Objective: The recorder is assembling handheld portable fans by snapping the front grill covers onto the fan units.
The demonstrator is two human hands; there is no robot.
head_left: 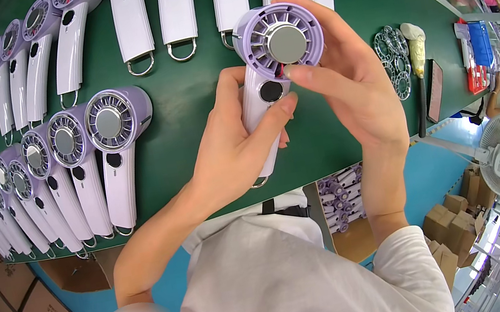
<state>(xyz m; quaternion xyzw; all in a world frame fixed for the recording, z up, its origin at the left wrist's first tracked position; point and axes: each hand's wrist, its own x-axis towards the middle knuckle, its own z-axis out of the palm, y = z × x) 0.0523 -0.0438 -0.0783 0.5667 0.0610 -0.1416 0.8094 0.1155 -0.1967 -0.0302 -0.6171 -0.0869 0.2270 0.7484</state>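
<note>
From afar I see the left grip (235,142) clamped round a pale-lilac plastic handheld fan (271,60) at its handle (256,101); right grip (361,83) clamped on its round, silver-centred head (286,41); green worktop (188,107) beneath.

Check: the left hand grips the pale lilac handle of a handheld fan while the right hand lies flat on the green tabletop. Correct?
No: the head view shows the right hand holding the fan's round purple head. The left hand grips the pale lilac handle.
</note>
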